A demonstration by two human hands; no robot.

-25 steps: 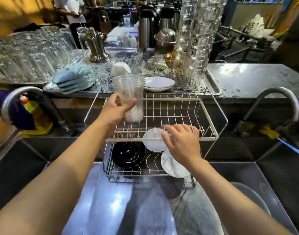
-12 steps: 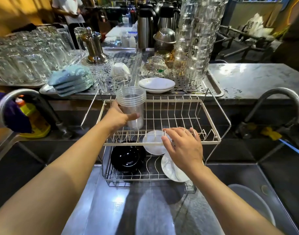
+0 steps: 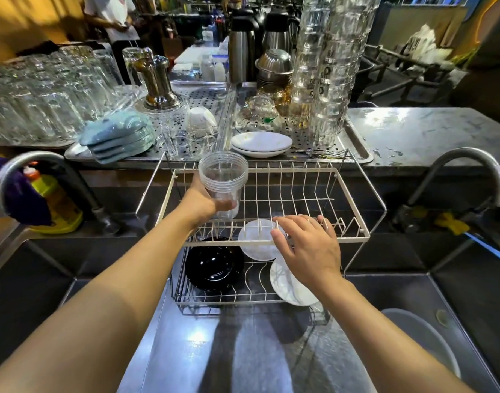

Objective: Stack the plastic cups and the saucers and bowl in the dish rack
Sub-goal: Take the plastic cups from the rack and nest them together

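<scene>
My left hand (image 3: 204, 202) grips a nested stack of clear plastic cups (image 3: 223, 180), held upright with its base down on the upper tier of the white wire dish rack (image 3: 339, 239) at its left side. My right hand (image 3: 309, 246) rests with fingers spread on the rack's front rail, holding nothing. On the lower tier sit a black bowl (image 3: 214, 263), a small white saucer (image 3: 257, 239) and a marbled white saucer (image 3: 288, 286) leaning under my right wrist.
Two white saucers (image 3: 261, 142) lie stacked on the perforated steel tray behind the rack. Blue plates (image 3: 116, 134), rows of glasses (image 3: 38, 95), tall glass stacks (image 3: 332, 66) and thermos flasks crowd the counter. Faucets (image 3: 470, 171) stand at both sides; a bowl (image 3: 421, 338) sits in the right sink.
My left hand has lowered the stack of cups from above the counter down onto the rack's upper tier. My right hand has stayed on the front rail.
</scene>
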